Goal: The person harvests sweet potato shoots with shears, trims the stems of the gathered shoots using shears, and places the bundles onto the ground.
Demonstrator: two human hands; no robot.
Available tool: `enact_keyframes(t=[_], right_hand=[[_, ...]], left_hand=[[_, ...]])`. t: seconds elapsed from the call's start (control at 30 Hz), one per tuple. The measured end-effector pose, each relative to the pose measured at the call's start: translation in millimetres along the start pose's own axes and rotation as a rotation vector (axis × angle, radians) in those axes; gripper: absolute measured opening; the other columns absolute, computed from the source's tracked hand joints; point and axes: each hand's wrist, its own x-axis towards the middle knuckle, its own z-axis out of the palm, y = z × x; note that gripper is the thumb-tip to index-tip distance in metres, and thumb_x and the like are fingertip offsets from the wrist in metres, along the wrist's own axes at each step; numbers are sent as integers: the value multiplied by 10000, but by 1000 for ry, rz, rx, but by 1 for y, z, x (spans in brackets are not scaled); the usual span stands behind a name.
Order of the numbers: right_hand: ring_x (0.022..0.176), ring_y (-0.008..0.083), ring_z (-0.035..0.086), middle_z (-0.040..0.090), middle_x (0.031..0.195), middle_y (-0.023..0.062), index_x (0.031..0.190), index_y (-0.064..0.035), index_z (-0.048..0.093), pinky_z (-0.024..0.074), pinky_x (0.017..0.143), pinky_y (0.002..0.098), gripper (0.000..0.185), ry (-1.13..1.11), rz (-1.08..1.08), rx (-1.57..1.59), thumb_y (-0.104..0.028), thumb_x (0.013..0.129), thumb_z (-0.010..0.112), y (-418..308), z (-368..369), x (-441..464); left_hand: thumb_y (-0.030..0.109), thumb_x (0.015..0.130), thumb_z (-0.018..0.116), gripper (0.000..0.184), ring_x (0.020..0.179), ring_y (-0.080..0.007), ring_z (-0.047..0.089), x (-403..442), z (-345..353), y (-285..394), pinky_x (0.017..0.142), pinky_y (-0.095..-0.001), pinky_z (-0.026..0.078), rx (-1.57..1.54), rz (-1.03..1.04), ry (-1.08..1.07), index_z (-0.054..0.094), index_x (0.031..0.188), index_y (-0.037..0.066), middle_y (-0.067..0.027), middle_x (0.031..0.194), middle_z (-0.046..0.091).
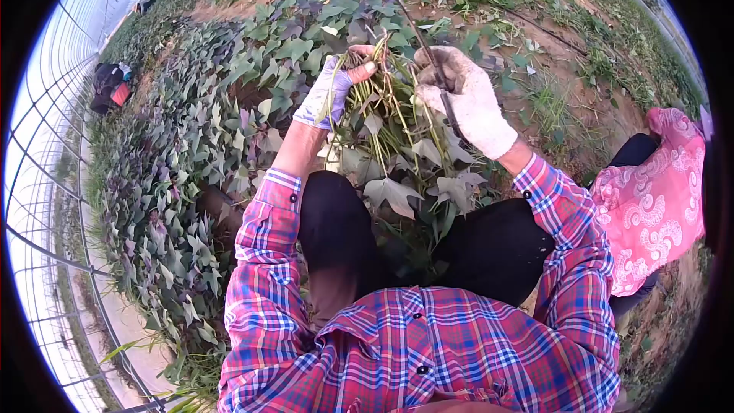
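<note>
My left hand (340, 84), in a worn glove with bare fingertips showing, is closed round the top of a bunch of leafy vines (390, 126). The stems and broad leaves hang down between my knees. Just right of the bunch, my right hand (470, 99), in a soiled white glove, is closed on a thin dark stick-like thing (437, 69). It slants from above the hand down past my wrist. A few stems lie close to the right fingertips; whether they touch is hard to tell.
Dense leafy plants (168, 160) cover the ground ahead and left. Beside me at right is a person in pink patterned clothing (650, 206). A netted metal frame (53, 245) curves along the left. A dark bag-like object (107, 88) sits far left.
</note>
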Motion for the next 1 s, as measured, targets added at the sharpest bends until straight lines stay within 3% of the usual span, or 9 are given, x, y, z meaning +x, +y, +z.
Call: enact_keyframes(t=[0.1,0.2,0.37,0.57,0.67,0.73,0.87,1.0], right_hand=[[810,81,549,580,920,40,1179,44,475,469,763,232,465,-16,-33,16,-14,766,679,7,14,2],[796,63,541,578,931,10,1209,-9,476,461,711,209,482,-24,-52,11,-28,772,680,16,17,5],[838,88,558,592,984,36,1221,4,470,468,754,230,489,129,-119,-93,-10,776,674,23,-1,11],[798,82,564,581,915,19,1229,-8,479,467,693,209,490,160,-62,-65,-8,778,674,18,-11,12],[781,78,560,584,915,17,1220,-10,487,463,686,207,474,172,-107,-70,-3,783,670,20,-1,13],[787,77,556,587,921,25,1223,-5,481,461,684,207,475,116,-7,-26,-1,785,666,15,10,13],[747,80,557,592,912,39,1228,15,469,451,636,211,469,172,-212,-113,-3,798,655,26,13,24],[792,105,585,605,958,67,1254,16,448,485,689,227,486,114,-84,5,1,809,643,16,9,21]], left_hand=[[102,828,671,244,823,-146,633,3,9,0,760,-285,520,-84,-20,16,616,1057,37,-48,915,663],[87,847,638,247,795,-152,647,-1,25,13,718,-279,550,-187,-48,34,595,1083,29,-65,927,661],[44,843,605,235,850,-130,624,5,21,6,746,-281,533,-162,-34,-30,605,1078,42,-32,933,655],[-36,769,635,240,823,-94,591,9,23,-2,762,-245,467,83,74,63,656,993,45,-11,901,661],[-41,767,633,229,813,-97,595,11,25,-3,764,-249,472,47,75,89,659,981,36,-21,899,663],[-38,772,632,228,815,-104,600,10,34,1,778,-258,480,40,68,107,657,992,20,-29,896,666],[-30,787,622,245,857,-120,604,11,34,2,808,-269,483,-82,87,78,643,1027,17,-37,921,666],[-10,787,634,236,877,-137,598,8,39,6,853,-294,465,-141,93,53,634,1019,32,-40,956,655]])
